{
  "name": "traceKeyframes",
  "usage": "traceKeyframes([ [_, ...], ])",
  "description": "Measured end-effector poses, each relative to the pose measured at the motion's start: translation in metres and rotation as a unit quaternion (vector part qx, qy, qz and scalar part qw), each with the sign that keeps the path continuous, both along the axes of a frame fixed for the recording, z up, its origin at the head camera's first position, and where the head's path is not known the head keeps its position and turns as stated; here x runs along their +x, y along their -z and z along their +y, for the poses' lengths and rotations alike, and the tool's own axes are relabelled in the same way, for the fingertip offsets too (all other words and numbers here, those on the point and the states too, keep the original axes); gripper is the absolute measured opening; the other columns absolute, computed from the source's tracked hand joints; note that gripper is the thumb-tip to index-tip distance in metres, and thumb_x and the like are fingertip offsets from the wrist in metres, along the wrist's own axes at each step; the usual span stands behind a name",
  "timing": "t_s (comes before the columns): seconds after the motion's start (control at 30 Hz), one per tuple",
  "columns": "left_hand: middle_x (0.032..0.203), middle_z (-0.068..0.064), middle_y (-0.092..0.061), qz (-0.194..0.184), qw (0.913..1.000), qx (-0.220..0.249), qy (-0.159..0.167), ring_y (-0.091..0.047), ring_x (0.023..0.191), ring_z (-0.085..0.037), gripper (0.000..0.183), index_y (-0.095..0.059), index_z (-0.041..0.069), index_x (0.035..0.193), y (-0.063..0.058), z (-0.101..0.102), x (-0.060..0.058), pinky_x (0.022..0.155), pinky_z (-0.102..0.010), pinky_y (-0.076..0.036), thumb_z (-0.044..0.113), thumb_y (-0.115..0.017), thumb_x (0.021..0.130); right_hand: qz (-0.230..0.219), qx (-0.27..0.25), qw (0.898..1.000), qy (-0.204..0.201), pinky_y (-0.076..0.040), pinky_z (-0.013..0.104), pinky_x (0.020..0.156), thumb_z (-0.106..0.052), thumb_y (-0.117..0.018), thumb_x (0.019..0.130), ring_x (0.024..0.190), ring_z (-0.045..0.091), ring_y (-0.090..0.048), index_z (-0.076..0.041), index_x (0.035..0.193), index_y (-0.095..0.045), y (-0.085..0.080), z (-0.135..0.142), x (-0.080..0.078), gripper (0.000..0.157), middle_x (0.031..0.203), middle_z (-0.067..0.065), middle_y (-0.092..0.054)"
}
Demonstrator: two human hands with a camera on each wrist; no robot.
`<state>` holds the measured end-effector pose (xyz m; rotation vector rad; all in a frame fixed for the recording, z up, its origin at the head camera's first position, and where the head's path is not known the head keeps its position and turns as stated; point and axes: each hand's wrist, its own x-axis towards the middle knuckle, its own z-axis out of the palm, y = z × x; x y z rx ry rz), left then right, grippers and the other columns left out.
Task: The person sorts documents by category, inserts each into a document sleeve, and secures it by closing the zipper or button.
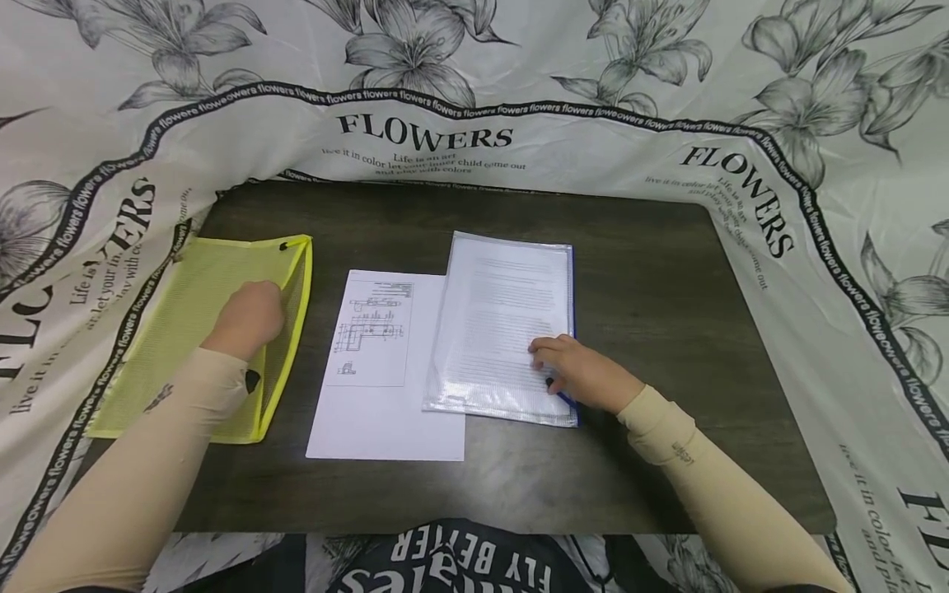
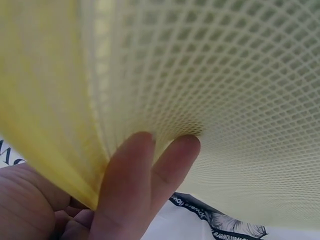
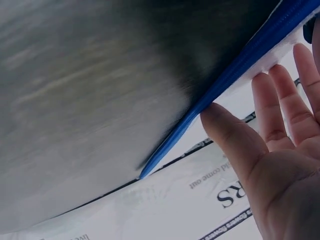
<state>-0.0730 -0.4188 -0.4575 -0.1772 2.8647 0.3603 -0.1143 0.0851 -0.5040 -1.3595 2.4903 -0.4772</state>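
My left hand (image 1: pixel 248 317) grips the edge of a yellow mesh zip pouch (image 1: pixel 174 313) at the table's left side. Its right edge gapes, and in the left wrist view two fingers (image 2: pixel 125 185) press into the mesh (image 2: pixel 240 115) by the yellow border. My right hand (image 1: pixel 582 371) rests at the lower right of a clear zip pouch (image 1: pixel 504 329) with printed sheets inside. Seen from the right wrist, the thumb touches its blue zipper edge (image 3: pixel 200 107) while the other fingers stay fairly straight along the pouch's upper face.
Between the pouches lies a white sheet (image 1: pixel 378 420) printed with a technical drawing. The clear pouch overlaps its right side. Under everything is a dark wooden tabletop (image 1: pixel 652 280), surrounded by white cloth (image 1: pixel 563 156) with floral print.
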Motion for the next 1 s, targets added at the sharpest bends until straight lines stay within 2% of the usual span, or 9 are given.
traceKeyframes([
  [0.17, 0.072, -0.021, -0.056, 0.001, 0.9999, 0.012, 0.003, -0.048, 0.061, -0.031, 0.025, -0.056, -0.007, 0.077, 0.004, -0.006, 0.002, 0.054, -0.043, -0.045, -0.006, -0.035, 0.091, 0.003, 0.015, 1.0, -0.004, -0.05, 0.041, 0.101, 0.005, -0.084, 0.078, 0.126, 0.03, -0.055, -0.004, 0.112, -0.069, -0.002, 0.005, 0.0, 0.038, 0.137, 0.013, -0.061],
  [0.33, 0.065, -0.013, -0.049, 0.01, 0.9997, 0.022, 0.005, -0.046, 0.058, -0.028, 0.025, -0.052, -0.001, 0.07, 0.005, -0.011, 0.004, 0.05, -0.038, -0.041, -0.004, -0.039, 0.091, 0.028, -0.004, 0.999, -0.029, -0.053, 0.04, 0.095, 0.01, -0.085, 0.074, 0.124, 0.031, -0.056, -0.002, 0.11, -0.068, -0.002, 0.008, -0.001, 0.041, 0.135, 0.016, -0.061],
  [0.5, 0.068, -0.015, -0.051, 0.016, 0.9994, 0.027, 0.014, -0.048, 0.062, -0.031, 0.025, -0.052, -0.002, 0.073, 0.003, -0.012, 0.003, 0.055, -0.043, -0.043, -0.001, -0.042, 0.096, 0.038, -0.005, 0.998, -0.044, -0.053, 0.04, 0.091, 0.012, -0.084, 0.072, 0.112, 0.028, -0.059, 0.0, 0.111, -0.067, -0.006, -0.001, -0.007, 0.044, 0.124, 0.014, -0.065],
  [0.63, 0.069, -0.016, -0.052, 0.022, 0.9991, 0.033, 0.014, -0.049, 0.064, -0.032, 0.025, -0.052, -0.001, 0.073, 0.001, -0.011, 0.002, 0.058, -0.046, -0.045, 0.0, -0.044, 0.096, 0.019, 0.053, 0.998, -0.021, -0.053, 0.04, 0.092, 0.006, -0.083, 0.078, 0.106, 0.024, -0.062, 0.001, 0.118, -0.066, -0.017, -0.018, -0.014, 0.044, 0.117, 0.01, -0.067],
  [0.73, 0.072, -0.018, -0.055, 0.027, 0.999, 0.033, 0.013, -0.05, 0.065, -0.033, 0.025, -0.053, -0.003, 0.074, 0.0, -0.011, 0.002, 0.059, -0.047, -0.046, -0.001, -0.043, 0.097, 0.016, 0.092, 0.996, -0.012, -0.053, 0.041, 0.095, 0.0, -0.081, 0.083, 0.108, 0.025, -0.065, 0.001, 0.122, -0.066, -0.023, -0.036, -0.021, 0.042, 0.116, 0.011, -0.069],
  [1.0, 0.071, -0.017, -0.054, 0.028, 0.9989, 0.037, 0.001, -0.05, 0.063, -0.031, 0.023, -0.054, -0.003, 0.076, 0.007, -0.016, 0.003, 0.056, -0.044, -0.045, -0.002, -0.042, 0.096, 0.005, 0.085, 0.996, -0.029, -0.051, 0.038, 0.099, -0.004, -0.076, 0.09, 0.115, 0.027, -0.064, 0.001, 0.122, -0.067, -0.029, -0.102, -0.044, 0.034, 0.119, 0.012, -0.068],
])
